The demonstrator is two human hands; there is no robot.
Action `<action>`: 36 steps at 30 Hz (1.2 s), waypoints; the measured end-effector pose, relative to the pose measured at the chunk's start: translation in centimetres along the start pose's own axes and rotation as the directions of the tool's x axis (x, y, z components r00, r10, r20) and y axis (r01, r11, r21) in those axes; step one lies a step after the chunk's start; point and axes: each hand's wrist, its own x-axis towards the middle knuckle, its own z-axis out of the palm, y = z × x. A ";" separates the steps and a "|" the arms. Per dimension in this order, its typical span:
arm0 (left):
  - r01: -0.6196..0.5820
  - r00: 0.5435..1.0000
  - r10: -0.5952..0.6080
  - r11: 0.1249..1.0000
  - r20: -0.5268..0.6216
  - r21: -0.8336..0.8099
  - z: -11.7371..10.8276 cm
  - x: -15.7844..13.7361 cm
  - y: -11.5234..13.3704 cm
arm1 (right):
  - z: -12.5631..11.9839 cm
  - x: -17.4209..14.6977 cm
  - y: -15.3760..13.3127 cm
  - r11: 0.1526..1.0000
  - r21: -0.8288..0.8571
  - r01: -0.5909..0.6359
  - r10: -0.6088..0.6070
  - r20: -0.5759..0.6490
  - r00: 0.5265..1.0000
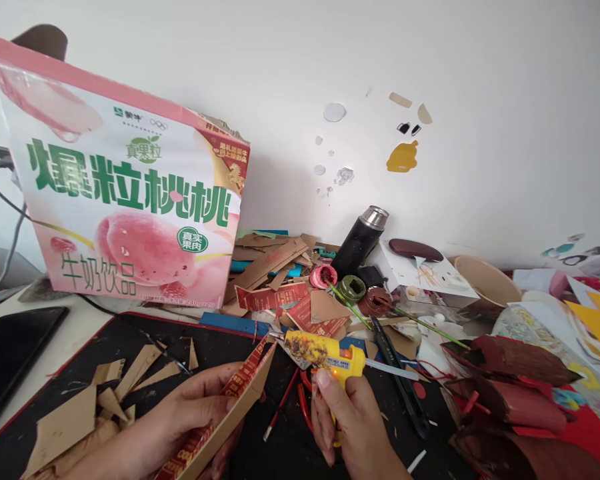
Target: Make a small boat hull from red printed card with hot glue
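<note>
My left hand [200, 407] grips a folded strip of cardboard [245, 403], red with gold print on one face and plain brown on the other. The strip is held tilted, its far end up. In my right hand [343, 413] is a yellow hot glue gun [325, 353], stained brown along its barrel. A white glue stick [393, 370] pokes out of its back. The gun's nozzle points left and lies at the strip's upper end; whether they touch I cannot tell. Beneath my hands lies a black mat [260, 443].
A large pink drink carton [115, 180] stands at the back left. Cardboard scraps [67, 423] lie at the left. A black thermos [360, 243], a utility knife [400, 380], a thin brush [280, 407] and brown-red cardboard pieces [515, 407] are also around. A dark tablet [15, 360] sits far left.
</note>
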 end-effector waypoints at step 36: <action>0.016 1.000 -0.016 1.000 -0.021 0.010 0.8 -0.3 0.7 | 0.2 0.1 0.1 1.000 0.016 -0.027 0.027 0.010 1.000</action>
